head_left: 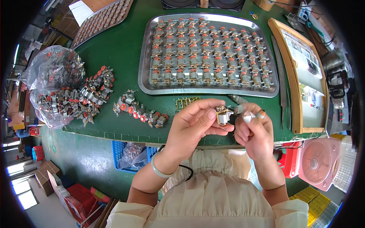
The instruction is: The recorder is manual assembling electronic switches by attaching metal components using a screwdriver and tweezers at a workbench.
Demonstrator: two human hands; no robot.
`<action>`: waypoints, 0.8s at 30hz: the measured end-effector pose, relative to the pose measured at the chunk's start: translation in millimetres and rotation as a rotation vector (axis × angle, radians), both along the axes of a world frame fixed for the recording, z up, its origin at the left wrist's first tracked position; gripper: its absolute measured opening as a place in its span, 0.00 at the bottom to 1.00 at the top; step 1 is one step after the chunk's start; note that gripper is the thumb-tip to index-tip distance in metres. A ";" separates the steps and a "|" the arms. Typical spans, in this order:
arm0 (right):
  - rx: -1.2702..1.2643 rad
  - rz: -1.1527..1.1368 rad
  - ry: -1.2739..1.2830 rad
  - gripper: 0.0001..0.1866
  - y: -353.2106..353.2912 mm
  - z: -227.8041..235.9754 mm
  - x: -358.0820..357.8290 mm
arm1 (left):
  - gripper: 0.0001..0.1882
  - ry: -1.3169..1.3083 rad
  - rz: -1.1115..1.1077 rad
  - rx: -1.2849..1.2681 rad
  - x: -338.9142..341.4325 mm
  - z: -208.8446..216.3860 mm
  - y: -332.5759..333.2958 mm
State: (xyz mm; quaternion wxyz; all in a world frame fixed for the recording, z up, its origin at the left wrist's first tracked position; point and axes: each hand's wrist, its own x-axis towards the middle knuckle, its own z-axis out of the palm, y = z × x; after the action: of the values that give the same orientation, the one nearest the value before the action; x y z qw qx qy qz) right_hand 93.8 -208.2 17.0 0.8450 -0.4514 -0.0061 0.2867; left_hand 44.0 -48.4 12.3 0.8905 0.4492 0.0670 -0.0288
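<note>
In front of my chest, over the table's near edge, my left hand point(195, 123) pinches a small motor-like metal part point(223, 117) between thumb and fingers. It has a silvery body, a brass-coloured strip at its side and a reddish end at the bottom. Close beside it, my right hand point(254, 127) is closed, with white and grey wraps on its fingertips; whatever it may grip is hidden. Beyond the hands lie several linked brass-coloured frames point(186, 102) and a grey cylindrical object point(237, 99). A loose row of similar parts point(142, 116) with red discs is to the left.
A metal tray point(209, 91) bearing rows of similar parts stands beyond my hands. At left, a clear plastic bag point(40, 76) spills parts onto the green table point(114, 53). A wooden-framed board point(298, 95) stands at right. Below the edge is a blue basket point(118, 154).
</note>
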 end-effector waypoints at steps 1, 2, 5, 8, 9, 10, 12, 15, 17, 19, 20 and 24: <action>-0.011 0.062 0.021 0.12 -1.5 -0.2 -1.4 | 0.15 0.000 0.005 -0.011 0.4 0.0 -0.2; -0.011 0.062 0.021 0.12 -0.8 0.9 -3.0 | 0.15 -0.001 0.009 -0.023 0.7 -0.1 -0.4; -0.099 0.107 -0.067 0.12 0.9 4.6 -6.8 | 0.14 -0.028 0.006 -0.012 1.5 -2.1 -0.8; -0.177 -0.067 -0.370 0.11 3.3 5.9 -10.9 | 0.13 -0.058 0.012 0.017 0.2 0.3 -0.8; -0.242 -0.067 -0.524 0.14 0.2 6.9 -9.4 | 0.13 -0.057 0.012 0.018 -0.4 0.7 -1.3; -0.242 -0.067 -0.523 0.14 0.0 7.1 -8.7 | 0.13 -0.099 0.038 0.103 -1.1 1.1 -2.4; -0.547 -0.119 -0.960 0.14 0.8 7.4 -5.0 | 0.13 -0.140 0.065 0.189 -2.8 2.4 -3.6; -0.582 -0.173 -1.220 0.12 7.8 10.5 4.8 | 0.12 -0.136 0.054 0.197 -3.4 4.4 -3.9; -0.599 -0.179 -1.307 0.13 8.0 12.5 4.8 | 0.12 -0.134 0.021 0.120 -5.5 5.4 -1.4; -0.590 -0.191 -1.317 0.11 10.8 9.7 4.2 | 0.13 -0.174 0.023 0.128 -7.3 1.7 -0.4; -0.581 -0.204 -1.327 0.09 12.0 8.4 4.1 | 0.14 -0.214 0.024 0.136 -7.9 0.3 0.0; -0.559 -0.226 -1.393 0.13 14.8 4.9 7.7 | 0.16 -0.195 0.037 0.097 -7.4 -1.2 0.4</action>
State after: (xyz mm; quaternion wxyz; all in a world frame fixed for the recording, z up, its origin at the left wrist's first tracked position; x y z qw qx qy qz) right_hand 101.5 -193.4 21.9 0.5242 -0.7234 -0.4191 -0.1620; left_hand 36.5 -48.1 11.1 0.8703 0.4912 -0.0102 0.0346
